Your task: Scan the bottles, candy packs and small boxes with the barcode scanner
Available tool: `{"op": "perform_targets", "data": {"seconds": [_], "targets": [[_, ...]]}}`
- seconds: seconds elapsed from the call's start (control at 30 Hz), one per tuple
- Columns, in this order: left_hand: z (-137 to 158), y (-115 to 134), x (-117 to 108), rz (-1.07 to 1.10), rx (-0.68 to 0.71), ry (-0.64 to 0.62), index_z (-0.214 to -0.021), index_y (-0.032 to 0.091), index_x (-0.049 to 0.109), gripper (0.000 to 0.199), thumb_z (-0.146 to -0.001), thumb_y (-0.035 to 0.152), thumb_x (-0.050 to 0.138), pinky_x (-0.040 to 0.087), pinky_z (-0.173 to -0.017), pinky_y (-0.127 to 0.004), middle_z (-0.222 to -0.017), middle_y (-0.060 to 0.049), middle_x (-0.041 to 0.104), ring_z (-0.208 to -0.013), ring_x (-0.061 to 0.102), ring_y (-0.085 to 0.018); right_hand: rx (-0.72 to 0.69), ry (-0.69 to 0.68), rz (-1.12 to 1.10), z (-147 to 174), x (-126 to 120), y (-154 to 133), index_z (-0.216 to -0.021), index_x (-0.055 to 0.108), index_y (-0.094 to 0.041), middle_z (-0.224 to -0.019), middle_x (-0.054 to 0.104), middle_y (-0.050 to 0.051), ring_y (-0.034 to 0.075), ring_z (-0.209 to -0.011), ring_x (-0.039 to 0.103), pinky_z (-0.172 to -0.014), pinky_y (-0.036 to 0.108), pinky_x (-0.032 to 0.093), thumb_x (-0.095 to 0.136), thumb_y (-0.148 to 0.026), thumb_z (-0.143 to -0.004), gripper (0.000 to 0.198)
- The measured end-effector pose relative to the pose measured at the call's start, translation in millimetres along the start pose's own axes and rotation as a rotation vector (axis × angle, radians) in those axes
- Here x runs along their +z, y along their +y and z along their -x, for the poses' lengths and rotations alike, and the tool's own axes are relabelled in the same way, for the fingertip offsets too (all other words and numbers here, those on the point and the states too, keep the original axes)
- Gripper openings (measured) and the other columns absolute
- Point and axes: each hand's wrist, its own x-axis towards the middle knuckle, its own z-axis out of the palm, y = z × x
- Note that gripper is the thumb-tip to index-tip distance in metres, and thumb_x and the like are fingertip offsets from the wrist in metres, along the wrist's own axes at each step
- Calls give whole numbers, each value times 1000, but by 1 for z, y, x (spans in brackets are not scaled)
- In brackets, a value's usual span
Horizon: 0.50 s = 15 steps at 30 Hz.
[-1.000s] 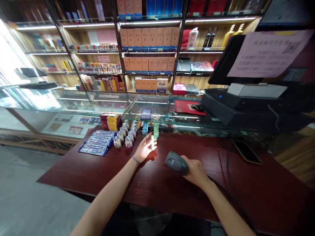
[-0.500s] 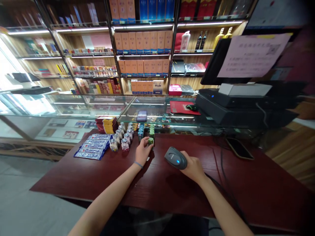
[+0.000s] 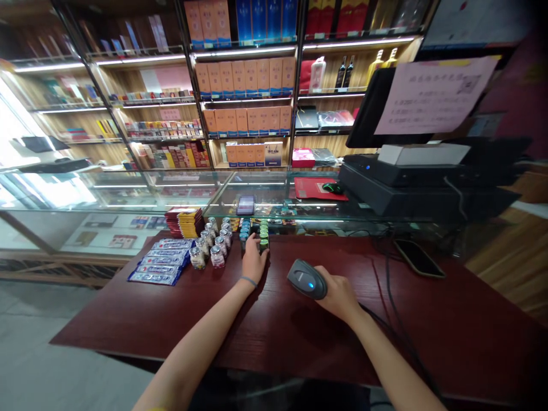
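Blue-and-silver packets [image 3: 160, 261] lie overlapping at centre left of the frame, fanned, it seems, so that each shows a strip of its face. Above them stand upright packs [image 3: 185, 222] in dark red and yellow, pressed together, likely for mutual support. Next come small jars [image 3: 217, 256] in two rows, their slim gap presumably leaving room for fingertips. At mid-frame a row of blue-topped containers [image 3: 244, 229] is partly hidden by the left hand [image 3: 255, 264], which arches with fingers parted at the near end of the green-topped containers [image 3: 264, 244]; whether it grips one, I cannot tell. Right of centre, the right hand [image 3: 340, 292] is wrapped around a dark scanner [image 3: 307, 278], raised off the surface, its head towards the left, perhaps to keep it ready.

As for edges, the packets lie near the slanting left side of the bench [image 3: 128, 314], and the glass case [image 3: 274, 181] limits reach behind the rows. Bare wood spreads between the forearms; further right, a cable [image 3: 389, 285] and a phone [image 3: 418, 258] break up the space.
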Motion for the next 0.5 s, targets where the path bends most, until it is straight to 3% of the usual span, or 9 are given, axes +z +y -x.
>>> {"op": "perform_targets", "data": {"seconds": [0.3,0.5], "targets": [[-7,-6,9,121,-134,8,-119,23,55,44,-79,23,73,32,-117,-47,-141,-12,53,-137,45,-30,-3,-29,-29,2,0,2,-110,50,-24,-72,73,1,25,-65,73,-56,27,42,57,-19,-70,41],[-7,-7,10,226,-177,31,-109,26,56,41,-74,20,78,37,-113,-46,-143,-11,53,-138,46,-30,-8,-44,-47,2,0,3,-112,49,-24,-70,72,1,24,-64,73,-56,26,42,55,-18,-70,43]]}}
